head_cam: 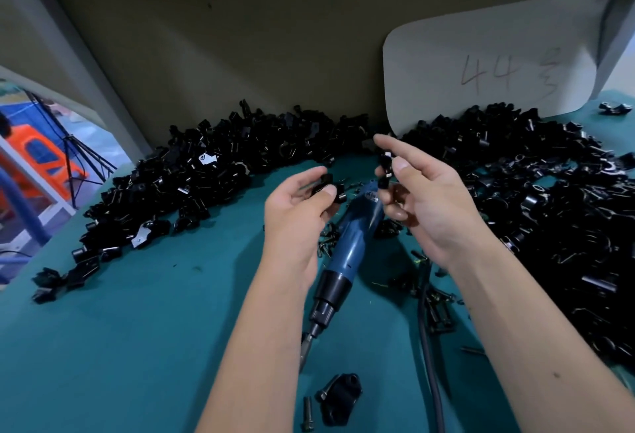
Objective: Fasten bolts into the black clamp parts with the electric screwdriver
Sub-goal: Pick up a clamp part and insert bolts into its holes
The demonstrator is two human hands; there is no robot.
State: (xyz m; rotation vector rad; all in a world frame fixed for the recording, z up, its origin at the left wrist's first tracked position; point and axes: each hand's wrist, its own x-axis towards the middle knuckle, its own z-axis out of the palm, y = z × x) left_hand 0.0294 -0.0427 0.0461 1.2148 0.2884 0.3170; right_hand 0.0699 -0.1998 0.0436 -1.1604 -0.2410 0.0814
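Nearest: matte black clamp part (341, 399) beside a bolt (307, 413) on teal cloth (137, 329). Above, left hand (296, 212) pinching a clamp piece (326, 187), right hand (422, 199) pinching another (385, 166); blue electric screwdriver (350, 243) lying between.

We see bare teal table (144, 346) open at near left; clamp heaps (192, 175) wall the far side and right, the electric screwdriver (347, 254) and its cable (429, 357) cross the middle
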